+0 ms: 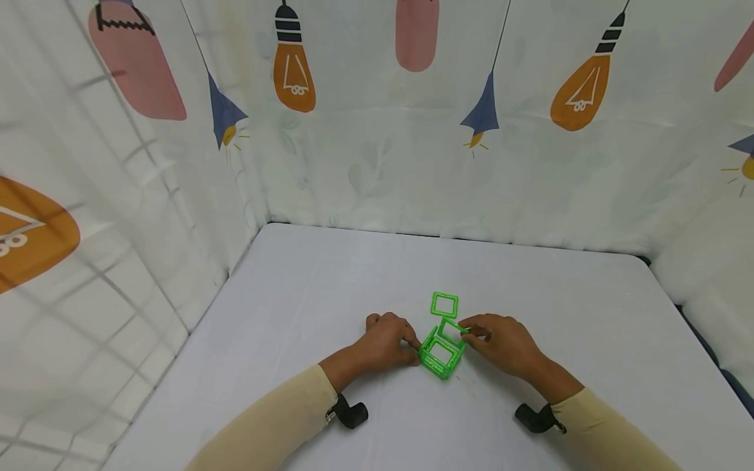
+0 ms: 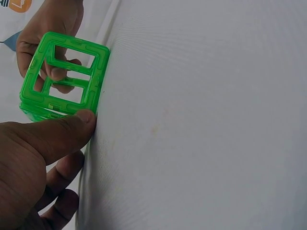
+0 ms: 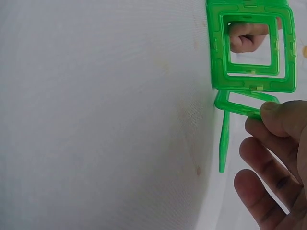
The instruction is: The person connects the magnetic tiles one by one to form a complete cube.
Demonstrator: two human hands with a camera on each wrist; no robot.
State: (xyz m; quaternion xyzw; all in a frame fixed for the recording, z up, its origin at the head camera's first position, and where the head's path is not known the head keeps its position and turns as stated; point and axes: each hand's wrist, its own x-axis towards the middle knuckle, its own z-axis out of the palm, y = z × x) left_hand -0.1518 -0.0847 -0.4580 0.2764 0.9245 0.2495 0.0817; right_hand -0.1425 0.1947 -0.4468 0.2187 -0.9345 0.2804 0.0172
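Note:
A small box of green see-through square magnetic tiles [image 1: 453, 360] stands on the table. My left hand [image 1: 385, 343] grips its left side; in the left wrist view the thumb [image 2: 72, 134] lies against the corner of the box [image 2: 93, 81], and the index finger is mostly hidden. With thumb and index finger, my right hand [image 1: 503, 343] pinches one slanted square tile [image 3: 242, 109], whose edge meets the box's far side. The right hand's other fingers are spread loosely. Just beyond, a single green square tile [image 1: 433, 303] lies flat on the table.
The white-covered table [image 1: 330, 281] runs back to a hanging cloth [image 1: 377, 176] printed with lamps and bulbs. Cloth also hangs along the left and right sides. Black wrist cameras [image 1: 351, 415] are strapped at both sleeves.

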